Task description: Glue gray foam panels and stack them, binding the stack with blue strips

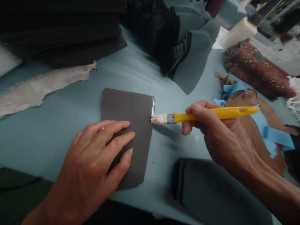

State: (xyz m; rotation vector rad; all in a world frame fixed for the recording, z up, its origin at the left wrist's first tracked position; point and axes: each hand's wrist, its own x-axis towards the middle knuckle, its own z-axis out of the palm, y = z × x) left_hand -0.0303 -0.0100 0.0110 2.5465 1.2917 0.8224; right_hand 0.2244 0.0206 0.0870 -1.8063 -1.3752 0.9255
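Note:
A dark grey flat piece (131, 106) lies on the pale blue table (77, 103). Spread on its left part, my left hand (98, 159) presses it with the fingers apart. My right hand (217, 134) is closed round the yellow handle of a brush (185, 117). The bristles touch the right edge of the piece. White wet-looking paste shows along that edge, above the bristles, and more white coats the base of the bristles.
Dark stacked pieces (203, 187) lie at the lower right. Black stacks (70, 34) and grey curved pieces (194, 59) stand behind. A frayed pale cloth (47, 86) is at left. Brown and blue scraps (248, 103) and a crusted red object (255, 67) are at right.

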